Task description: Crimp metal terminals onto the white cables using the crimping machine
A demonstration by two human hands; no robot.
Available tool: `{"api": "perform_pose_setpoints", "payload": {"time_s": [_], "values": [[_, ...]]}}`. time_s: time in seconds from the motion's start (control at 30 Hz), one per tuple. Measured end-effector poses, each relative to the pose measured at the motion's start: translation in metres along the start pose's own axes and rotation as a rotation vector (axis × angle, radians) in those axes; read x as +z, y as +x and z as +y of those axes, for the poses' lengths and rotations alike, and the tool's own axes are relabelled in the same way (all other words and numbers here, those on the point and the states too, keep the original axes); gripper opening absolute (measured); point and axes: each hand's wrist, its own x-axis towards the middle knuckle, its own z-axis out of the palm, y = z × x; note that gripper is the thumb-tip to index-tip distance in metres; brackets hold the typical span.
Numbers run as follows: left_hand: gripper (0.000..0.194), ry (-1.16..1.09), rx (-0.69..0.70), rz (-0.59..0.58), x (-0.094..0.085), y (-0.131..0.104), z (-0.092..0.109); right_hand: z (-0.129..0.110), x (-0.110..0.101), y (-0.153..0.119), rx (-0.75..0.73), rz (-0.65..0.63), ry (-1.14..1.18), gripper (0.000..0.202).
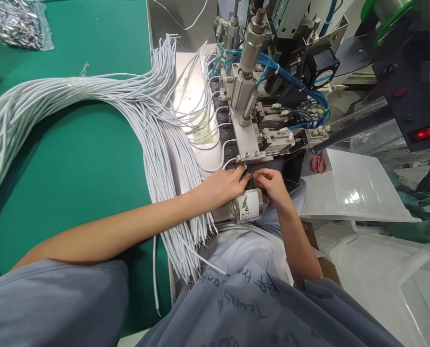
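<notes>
My left hand (226, 185) reaches across to the front end of the machine (244, 137), its fingers bent and pressed together over the black fixture. My right hand (273, 186) faces it, with thumb and fingertips pinched on something tiny at the same spot. A small metallic bit shows between the two hands, too small to name. White cables (178, 164) lie in a thick bundle under and beside my left forearm. Several single cables loop from the bundle to the black blocks (226, 129) along the machine's side.
A green mat (92, 159) covers the table at left, with a clear bag of shiny metal parts (16, 24) on it. Blue air tubes (290, 72) run over the machine. Red-handled scissors (319, 164) and a white plastic sheet (359, 188) are at right. A labelled cylinder (250, 205) sits below my hands.
</notes>
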Motion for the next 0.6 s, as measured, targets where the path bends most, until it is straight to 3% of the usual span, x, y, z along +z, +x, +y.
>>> {"api": "perform_pose_setpoints", "payload": {"time_s": [0.13, 0.3, 0.43, 0.6], "values": [[0.035, 0.010, 0.015, -0.010, -0.001, 0.000, 0.001, 0.002, 0.001, 0.001, -0.048, 0.044, -0.011, 0.017], [0.037, 0.065, 0.028, 0.035, 0.005, 0.001, 0.001, 0.007, 0.002, 0.006, -0.008, -0.060, -0.026, 0.024], [0.034, 0.104, 0.001, 0.076, 0.001, -0.003, 0.002, 0.012, 0.003, 0.007, -0.131, -0.133, -0.088, 0.032], [0.022, 0.129, -0.058, 0.015, -0.013, -0.012, 0.003, 0.018, 0.002, 0.007, -0.242, -0.059, -0.200, 0.033]]}}
